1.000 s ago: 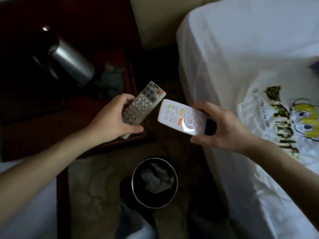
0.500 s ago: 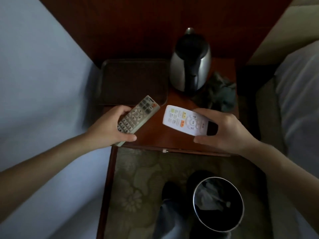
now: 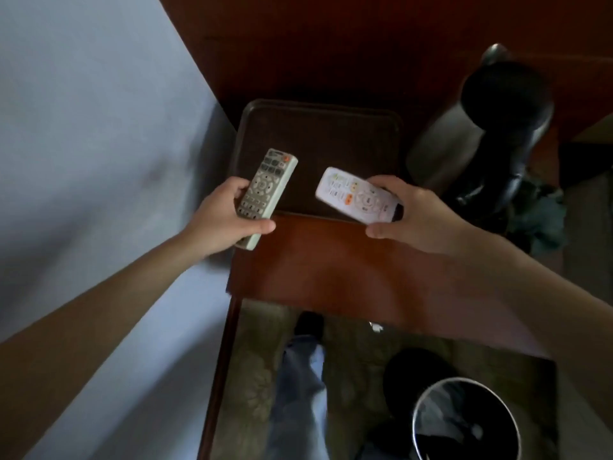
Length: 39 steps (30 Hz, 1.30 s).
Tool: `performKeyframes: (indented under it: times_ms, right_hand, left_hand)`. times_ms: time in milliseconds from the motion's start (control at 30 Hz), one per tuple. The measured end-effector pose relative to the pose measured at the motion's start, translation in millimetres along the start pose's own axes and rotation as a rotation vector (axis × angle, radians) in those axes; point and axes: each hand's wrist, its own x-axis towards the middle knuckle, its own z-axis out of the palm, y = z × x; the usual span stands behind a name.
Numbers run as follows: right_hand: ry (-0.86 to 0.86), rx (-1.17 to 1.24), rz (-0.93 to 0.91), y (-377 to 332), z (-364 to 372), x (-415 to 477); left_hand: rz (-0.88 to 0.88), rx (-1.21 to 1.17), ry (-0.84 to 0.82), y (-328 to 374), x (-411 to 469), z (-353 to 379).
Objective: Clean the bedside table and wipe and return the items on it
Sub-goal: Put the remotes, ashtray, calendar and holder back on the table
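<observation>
My left hand (image 3: 220,220) grips a grey remote (image 3: 265,190) by its lower half, its top end pointing over the dark tray (image 3: 318,127). My right hand (image 3: 418,217) holds a white remote (image 3: 355,195) with orange buttons, tilted, above the tray's near edge. Both remotes hover over the reddish wooden bedside table (image 3: 331,273). A steel and black kettle (image 3: 481,127) stands at the table's right, with a crumpled grey-green cloth (image 3: 537,217) next to it.
A white bed (image 3: 83,161) borders the table on the left. A round bin (image 3: 464,423) with rubbish stands on the patterned carpet at the lower right. My jeans leg and dark shoe (image 3: 308,323) are below the table's front edge.
The view has swung left from the other bed to the table and closed in. Both hands have carried the remotes forward, from the table's front to over the tray's near edge.
</observation>
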Motion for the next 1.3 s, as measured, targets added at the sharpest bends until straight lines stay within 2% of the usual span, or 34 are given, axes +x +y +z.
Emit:
performKeyframes:
  times_ms: [100,267,400,533,567,633,700,833,900,967,1033,1100,1300]
  right_hand:
    - [-0.048,-0.074,-0.011,-1.0,15.3,53.4]
    - [-0.085,-0.539,-0.13,15.5,31.9,119.1]
    - [-0.076,-0.48,-0.202,28.3,30.5,136.5]
    - [0.173,-0.384,-0.169,27.6,42.1,119.1]
    - [0.187,-0.405,-0.149,25.5,47.1,115.8]
    - [0.088,-0.506,-0.149,24.7,58.6,116.6]
    - [-0.005,-0.507,-0.195,29.6,62.1,125.6]
    - [-0.016,-0.139,-0.289,36.6,41.8,139.0]
    - [0.137,-0.042,-0.238,37.1,40.0,132.7]
    - [0.238,-0.052,-0.108,32.5,45.5,123.1]
    - [0.178,-0.122,0.02,30.8,54.5,115.7]
    - [0.151,-0.179,0.052,31.4,62.0,113.6]
    - [0.262,-0.091,0.112,21.4,64.7,137.6]
  left_hand:
    - [-0.023,-0.019,-0.009,-16.5,47.3,-2.8]
    - [-0.022,-0.016,0.012,-34.5,96.3,6.7]
    - [0.021,0.021,0.024,-33.9,113.4,13.1]
    - [0.021,0.095,0.091,-26.5,127.5,15.9]
    - [0.018,0.105,0.098,-24.7,130.5,17.7]
    - [0.021,0.127,0.124,-21.4,134.6,22.5]
    - [0.036,0.197,0.166,-19.1,136.7,27.1]
    - [0.043,0.348,0.124,-18.0,138.9,29.3]
    - [0.052,0.275,0.072,-15.8,139.5,24.9]
    - [0.074,0.182,-0.009,-14.0,138.9,19.0]
    - [0.095,0.141,-0.121,-14.5,138.2,15.9]
    - [0.108,0.133,-0.187,-16.3,137.6,16.3]
    - [0.114,0.124,-0.096,-12.5,145.6,21.2]
